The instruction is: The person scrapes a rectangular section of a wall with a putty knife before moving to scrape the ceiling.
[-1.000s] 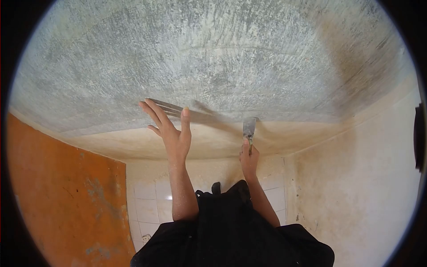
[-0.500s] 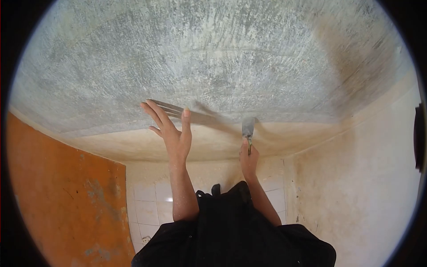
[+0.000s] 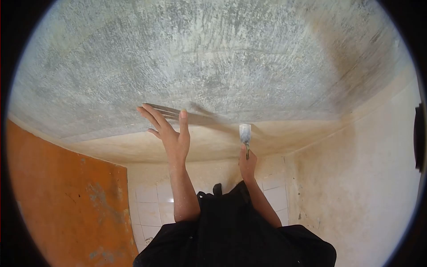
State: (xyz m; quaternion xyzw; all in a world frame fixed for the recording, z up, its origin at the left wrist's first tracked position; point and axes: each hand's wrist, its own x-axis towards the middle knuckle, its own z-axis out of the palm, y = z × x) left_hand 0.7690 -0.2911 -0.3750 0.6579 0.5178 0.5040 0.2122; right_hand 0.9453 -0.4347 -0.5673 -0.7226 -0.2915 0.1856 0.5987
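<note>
My left hand point(image 3: 174, 135) is raised at the wall point(image 3: 213, 66), fingers spread and thumb apart, with nothing in it. Dark finger shadows fall on the wall right beside its fingertips. In my right hand point(image 3: 247, 165) is a putty knife point(image 3: 245, 134), gripped by its handle with the blade pointing up. The wide, pale grey blade overlaps the cream strip of wall just below the lower edge of the rough grey-green area. Streaks and pale flecks mark that rough area.
An orange wall point(image 3: 66, 196) with grey worn patches stands on the left. To the right is a whitish wall point(image 3: 356, 191) with brown stains. White floor tiles point(image 3: 149, 211) show below, beside my black clothing point(image 3: 235, 231). A dark object point(image 3: 419, 138) sits at the far right edge.
The putty knife in my right hand has moved down and slightly left, off the edge of the rough area. My left hand has shifted slightly left and stays spread.
</note>
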